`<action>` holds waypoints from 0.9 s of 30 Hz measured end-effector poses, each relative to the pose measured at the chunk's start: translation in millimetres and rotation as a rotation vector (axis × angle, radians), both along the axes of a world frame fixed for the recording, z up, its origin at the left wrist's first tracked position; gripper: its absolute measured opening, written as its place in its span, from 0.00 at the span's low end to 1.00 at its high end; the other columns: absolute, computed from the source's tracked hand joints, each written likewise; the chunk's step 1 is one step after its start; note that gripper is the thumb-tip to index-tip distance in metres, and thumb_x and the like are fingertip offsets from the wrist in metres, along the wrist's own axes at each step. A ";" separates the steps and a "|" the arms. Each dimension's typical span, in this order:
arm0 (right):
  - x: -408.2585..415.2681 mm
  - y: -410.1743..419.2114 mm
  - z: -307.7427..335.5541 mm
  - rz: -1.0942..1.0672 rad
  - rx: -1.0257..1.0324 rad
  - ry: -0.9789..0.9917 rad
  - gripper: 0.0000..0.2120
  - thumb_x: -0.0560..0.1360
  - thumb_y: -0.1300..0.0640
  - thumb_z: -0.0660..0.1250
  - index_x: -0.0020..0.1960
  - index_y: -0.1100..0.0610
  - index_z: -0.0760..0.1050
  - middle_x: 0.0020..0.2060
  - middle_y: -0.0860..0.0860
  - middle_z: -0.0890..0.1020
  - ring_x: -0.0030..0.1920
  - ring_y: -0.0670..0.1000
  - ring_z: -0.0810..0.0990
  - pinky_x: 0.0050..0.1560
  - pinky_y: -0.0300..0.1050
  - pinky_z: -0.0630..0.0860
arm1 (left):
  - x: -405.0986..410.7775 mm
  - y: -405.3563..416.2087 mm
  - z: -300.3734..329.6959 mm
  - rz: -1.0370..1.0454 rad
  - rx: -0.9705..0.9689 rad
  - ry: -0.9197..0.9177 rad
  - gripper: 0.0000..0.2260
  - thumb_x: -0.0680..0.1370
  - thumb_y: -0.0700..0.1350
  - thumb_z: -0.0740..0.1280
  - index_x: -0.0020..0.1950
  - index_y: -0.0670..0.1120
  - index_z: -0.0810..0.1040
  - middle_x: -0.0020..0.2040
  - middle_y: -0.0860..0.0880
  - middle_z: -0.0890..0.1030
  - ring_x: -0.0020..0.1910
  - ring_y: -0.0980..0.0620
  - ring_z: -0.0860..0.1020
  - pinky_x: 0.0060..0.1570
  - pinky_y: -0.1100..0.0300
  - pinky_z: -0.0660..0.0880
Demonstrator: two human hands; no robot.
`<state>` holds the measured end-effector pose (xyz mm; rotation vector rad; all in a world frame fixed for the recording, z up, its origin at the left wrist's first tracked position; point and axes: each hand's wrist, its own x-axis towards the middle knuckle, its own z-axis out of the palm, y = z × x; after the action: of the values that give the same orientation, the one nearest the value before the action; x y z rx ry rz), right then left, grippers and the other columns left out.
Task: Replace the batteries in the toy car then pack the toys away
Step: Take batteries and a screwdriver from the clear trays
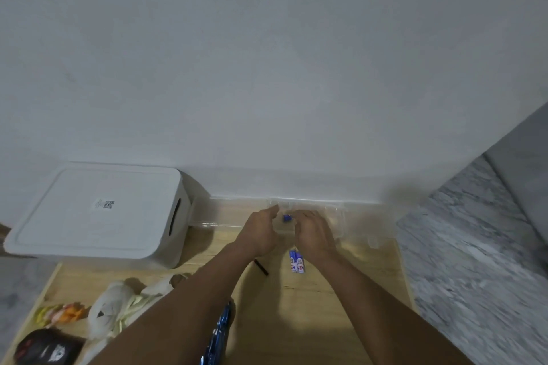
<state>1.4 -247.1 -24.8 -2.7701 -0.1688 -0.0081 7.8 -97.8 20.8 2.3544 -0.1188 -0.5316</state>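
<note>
Closest to the person, at the near left corner of the pale wooden surface (311,320), lies a dark, flattish toy with red and white markings (47,348); I can't make out what kind of toy it is. Just beyond it sit a small orange-and-yellow soft toy (60,312) and a white, cream-trimmed plush toy (118,304), lying side by side. A shiny blue foil wrapper (221,332) shows between the two forearms, partly hidden by the left one.

Further out, in the middle of the surface, two blue-and-white cylindrical batteries (297,261) lie together, touching, just beside the right wrist. A short black stick-like tool (261,267) rests to their left, under the left wrist.

Both hands reach to the far edge, over a clear plastic lidded box (350,225) that stands against the wall. The left hand (259,231) has its fingers loosely curled, thumb stretched forward; whether it holds anything I cannot tell. The right hand (314,231) curls its fingers inward, and a small blue object (286,218) shows between the two hands, at the right fingertips. Whether it lies inside the box is unclear.

To the far left a white lidded plastic storage bin (98,213) with a code label on top stands closed against the white wall (267,68).
</note>
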 end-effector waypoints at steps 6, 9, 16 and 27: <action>37.2 7.1 8.4 -0.097 -0.111 0.286 0.12 0.76 0.54 0.64 0.57 0.48 0.81 0.53 0.53 0.83 0.56 0.56 0.80 0.55 0.46 0.74 | 1.1 3.9 -10.9 0.007 -0.009 0.011 0.31 0.74 0.37 0.68 0.75 0.46 0.64 0.70 0.43 0.73 0.66 0.47 0.74 0.59 0.59 0.74; 42.2 9.7 2.4 -0.134 -0.102 0.296 0.10 0.77 0.50 0.64 0.55 0.48 0.82 0.51 0.52 0.83 0.54 0.55 0.80 0.53 0.45 0.75 | 2.4 5.5 -14.3 -0.005 -0.008 -0.001 0.31 0.74 0.39 0.70 0.75 0.49 0.64 0.69 0.44 0.74 0.65 0.47 0.75 0.56 0.60 0.74; 15.1 4.4 16.9 -0.344 0.328 0.220 0.06 0.71 0.57 0.72 0.48 0.53 0.83 0.44 0.49 0.85 0.45 0.50 0.83 0.46 0.43 0.79 | 0.2 5.0 -11.5 -0.021 -0.018 0.026 0.36 0.75 0.41 0.70 0.79 0.48 0.57 0.71 0.44 0.71 0.67 0.47 0.73 0.59 0.62 0.70; -65.4 18.3 2.5 -0.438 0.409 0.218 0.04 0.70 0.63 0.68 0.42 0.56 0.81 0.36 0.50 0.82 0.37 0.49 0.78 0.36 0.41 0.71 | -10.3 1.9 6.0 -0.073 0.032 0.026 0.37 0.73 0.32 0.65 0.78 0.47 0.56 0.71 0.42 0.70 0.66 0.45 0.73 0.60 0.55 0.73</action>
<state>-64.0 -228.9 -22.2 -2.3239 0.4468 0.1305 -2.5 -95.9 26.8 2.3810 -0.1861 -0.6028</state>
